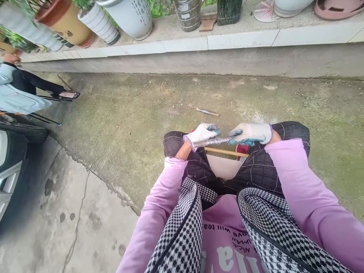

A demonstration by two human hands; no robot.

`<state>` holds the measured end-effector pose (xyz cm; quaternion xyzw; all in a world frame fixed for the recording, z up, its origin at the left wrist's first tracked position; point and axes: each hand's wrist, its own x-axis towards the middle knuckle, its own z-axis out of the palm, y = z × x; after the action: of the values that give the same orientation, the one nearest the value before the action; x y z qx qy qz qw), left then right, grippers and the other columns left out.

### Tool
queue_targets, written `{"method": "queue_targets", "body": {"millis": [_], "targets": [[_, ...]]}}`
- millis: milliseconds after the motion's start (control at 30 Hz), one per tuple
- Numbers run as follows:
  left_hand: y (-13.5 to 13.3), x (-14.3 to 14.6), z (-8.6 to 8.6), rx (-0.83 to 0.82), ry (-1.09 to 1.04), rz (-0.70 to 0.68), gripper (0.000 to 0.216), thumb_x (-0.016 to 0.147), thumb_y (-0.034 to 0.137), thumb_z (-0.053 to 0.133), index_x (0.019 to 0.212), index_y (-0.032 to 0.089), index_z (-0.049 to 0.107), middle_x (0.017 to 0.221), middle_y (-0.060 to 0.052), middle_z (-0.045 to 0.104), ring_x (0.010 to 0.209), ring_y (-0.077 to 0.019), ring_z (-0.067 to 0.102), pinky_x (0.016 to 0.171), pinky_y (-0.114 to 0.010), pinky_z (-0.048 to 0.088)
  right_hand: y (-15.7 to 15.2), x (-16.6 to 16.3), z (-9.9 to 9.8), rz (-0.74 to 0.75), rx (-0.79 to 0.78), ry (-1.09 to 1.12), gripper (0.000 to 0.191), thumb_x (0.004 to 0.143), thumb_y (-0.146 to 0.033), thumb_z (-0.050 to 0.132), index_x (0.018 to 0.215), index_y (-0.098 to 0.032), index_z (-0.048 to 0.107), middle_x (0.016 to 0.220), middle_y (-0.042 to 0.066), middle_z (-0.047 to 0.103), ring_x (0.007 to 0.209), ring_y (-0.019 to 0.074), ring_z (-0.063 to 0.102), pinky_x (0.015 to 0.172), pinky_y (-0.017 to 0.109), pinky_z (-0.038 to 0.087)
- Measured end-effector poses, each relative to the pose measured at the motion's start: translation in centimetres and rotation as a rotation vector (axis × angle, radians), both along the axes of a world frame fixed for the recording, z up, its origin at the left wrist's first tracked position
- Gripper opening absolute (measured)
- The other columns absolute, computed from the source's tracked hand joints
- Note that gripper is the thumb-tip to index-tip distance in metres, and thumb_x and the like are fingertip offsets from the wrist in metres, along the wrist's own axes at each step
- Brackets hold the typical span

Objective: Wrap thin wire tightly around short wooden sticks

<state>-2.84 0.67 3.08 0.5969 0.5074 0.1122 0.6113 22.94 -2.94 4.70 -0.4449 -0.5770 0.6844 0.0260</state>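
Both my hands wear white gloves with blue-grey palms and meet above my lap. My right hand (251, 133) is closed around the right end of a rod wound with silvery wire (217, 141). The rod runs left, nearly level, to the wrist of my left hand (203, 132). My left hand's fingers are curled together just above the rod; what they pinch, if anything, is too small to make out. A light wooden stick (223, 151) lies below the rod, between my knees. On the ground ahead lies a second wire-wound stick (207, 112).
A tiled ledge (182, 46) with several flowerpots (129, 17) runs along the far side. At the left, a person in dark trousers (34, 81) sits on a folding chair (47, 118). Part of a car (11, 167) stands at the left edge, on cracked concrete (93, 227).
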Motion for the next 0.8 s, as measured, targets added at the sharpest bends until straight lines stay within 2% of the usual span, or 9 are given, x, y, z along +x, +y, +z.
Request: {"method": "queue_targets", "body": {"millis": [100, 167, 333, 433, 533, 600, 667, 733, 800], "targets": [[0.0, -0.3, 0.0, 0.025, 0.03, -0.059, 0.013, 0.082, 0.026, 0.079, 0.077, 0.014, 0.074, 0.068, 0.004, 0.063, 0.069, -0.0113, 0.053, 0.069, -0.023, 0.044, -0.1, 0.3, -0.8, 0.047, 0.054, -0.097, 0.045, 0.076, -0.062, 0.089, 0.073, -0.022, 0.069, 0.058, -0.004, 0.053, 0.051, 0.0113, 0.044, 0.048, 0.027, 0.033], [0.0, -0.2, -0.6, 0.042, 0.046, -0.039, 0.013, 0.083, 0.027, 0.078, 0.08, 0.014, 0.075, 0.07, 0.004, 0.064, 0.07, -0.0117, 0.054, 0.071, -0.024, 0.046, 0.1, 0.2, -1.4, 0.052, 0.115, -0.206, 0.041, 0.08, -0.06, 0.086, 0.073, -0.022, 0.071, 0.059, -0.003, 0.055, 0.054, 0.0126, 0.046, 0.052, 0.028, 0.034], [-0.2, 0.5, -2.3, 0.097, 0.12, 0.027, 0.004, 0.083, 0.016, 0.074, 0.081, 0.015, 0.077, 0.069, 0.004, 0.066, 0.067, -0.0107, 0.055, 0.069, -0.023, 0.046, 1.6, -0.6, -2.6, 0.102, 0.349, -0.645, 0.031, 0.092, -0.049, 0.079, 0.076, -0.023, 0.075, 0.069, 0.003, 0.067, 0.07, 0.0206, 0.061, 0.065, 0.033, 0.041], [-0.5, 0.7, -2.0, 0.042, 0.092, 0.08, 0.005, 0.087, 0.014, 0.075, 0.09, 0.014, 0.08, 0.063, 0.005, 0.064, 0.057, -0.0085, 0.053, 0.06, -0.02, 0.043, 2.2, -0.8, -2.7, 0.027, 0.413, -0.761, 0.026, 0.096, -0.045, 0.076, 0.084, -0.022, 0.079, 0.076, 0.008, 0.072, 0.076, 0.025, 0.067, 0.067, 0.034, 0.045], [-0.6, 0.8, -0.8, -0.058, 0.055, 0.12, 0.011, 0.094, 0.014, 0.073, 0.1, 0.012, 0.082, 0.059, 0.006, 0.063, 0.049, -0.0069, 0.05, 0.051, -0.018, 0.038, 1.9, -0.7, -2.2, -0.188, 0.363, -0.651, 0.028, 0.098, -0.048, 0.075, 0.088, -0.022, 0.077, 0.071, 0.006, 0.066, 0.069, 0.0226, 0.064, 0.062, 0.033, 0.045], [-0.6, 0.9, -0.1, -0.115, 0.009, 0.122, 0.012, 0.096, 0.012, 0.072, 0.102, 0.012, 0.082, 0.06, 0.005, 0.065, 0.047, -0.0061, 0.052, 0.05, -0.017, 0.038, 1.3, -0.6, -1.6, -0.37, 0.255, -0.445, 0.032, 0.097, -0.053, 0.077, 0.09, -0.022, 0.074, 0.067, 0.001, 0.06, 0.059, 0.0176, 0.054, 0.054, 0.03, 0.043], [-0.4, 1.0, 0.2, -0.146, -0.034, 0.117, 0.008, 0.097, 0.014, 0.075, 0.101, 0.012, 0.081, 0.062, 0.004, 0.068, 0.046, -0.006, 0.053, 0.051, -0.018, 0.042, 0.7, -0.6, -1.0, -0.477, 0.147, -0.202, 0.039, 0.092, -0.06, 0.082, 0.091, -0.022, 0.072, 0.066, -0.002, 0.055, 0.053, 0.014, 0.047, 0.049, 0.029, 0.04], [-0.3, 1.1, 0.1, -0.151, -0.04, 0.099, 0.007, 0.096, 0.019, 0.08, 0.097, 0.012, 0.08, 0.062, 0.003, 0.068, 0.045, -0.0065, 0.053, 0.052, -0.02, 0.045, 0.1, -0.5, -0.5, -0.467, 0.078, -0.008, 0.048, 0.083, -0.066, 0.088, 0.091, -0.022, 0.072, 0.065, -0.003, 0.055, 0.052, 0.0125, 0.045, 0.046, 0.028, 0.037], [-0.2, 1.0, -0.1, -0.14, -0.039, 0.05, 0.009, 0.095, 0.021, 0.083, 0.093, 0.013, 0.079, 0.066, 0.001, 0.07, 0.049, -0.0078, 0.055, 0.055, -0.022, 0.048, -0.2, -0.3, -0.2, -0.367, 0.024, 0.1, 0.054, 0.074, -0.069, 0.092, 0.091, -0.021, 0.074, 0.063, -0.003, 0.056, 0.051, 0.0119, 0.045, 0.046, 0.027, 0.035]]}}
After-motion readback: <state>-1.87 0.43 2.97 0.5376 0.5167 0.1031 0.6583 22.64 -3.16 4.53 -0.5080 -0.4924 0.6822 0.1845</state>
